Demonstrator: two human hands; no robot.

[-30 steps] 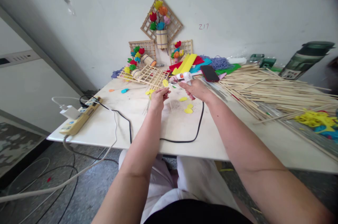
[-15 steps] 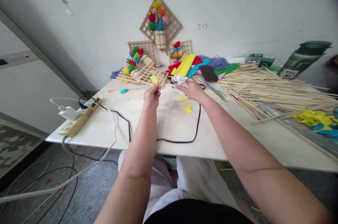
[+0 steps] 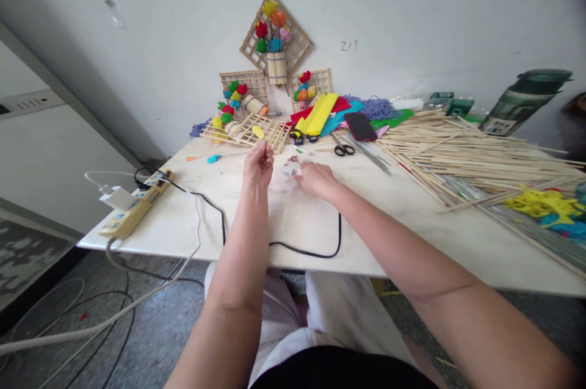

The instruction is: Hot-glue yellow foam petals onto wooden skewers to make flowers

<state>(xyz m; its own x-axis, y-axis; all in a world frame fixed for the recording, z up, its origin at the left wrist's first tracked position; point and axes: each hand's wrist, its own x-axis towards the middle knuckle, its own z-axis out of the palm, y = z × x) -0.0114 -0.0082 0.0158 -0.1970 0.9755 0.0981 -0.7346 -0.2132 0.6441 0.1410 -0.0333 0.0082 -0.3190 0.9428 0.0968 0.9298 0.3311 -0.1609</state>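
In the head view, we count two bare hands near the centre of the frame. Our left hand (image 3: 259, 164) has its grip pinched closed on one yellow petal (image 3: 257, 132), which sticks up just above the fingertips. Our right hand (image 3: 317, 180) has its grip wrapped around one glue gun (image 3: 293, 168), blurred, just right of the left hand.

On the worktop (image 3: 302, 227) we count two pairs of scissors, one with black handles (image 3: 344, 149) and one with blue handles (image 3: 306, 137), both right of centre, and one phone (image 3: 361, 127) beside them. One blue piece (image 3: 213, 159) lies left of centre; one power strip (image 3: 137, 209) is at the left edge, one bottle (image 3: 526, 102) at upper right. Six flowers stand in the diamond-shaped panel (image 3: 297, 41) at upper centre.

Compared with half a second ago, the glue gun is lower in the frame, and the black-handled scissors are uncovered.
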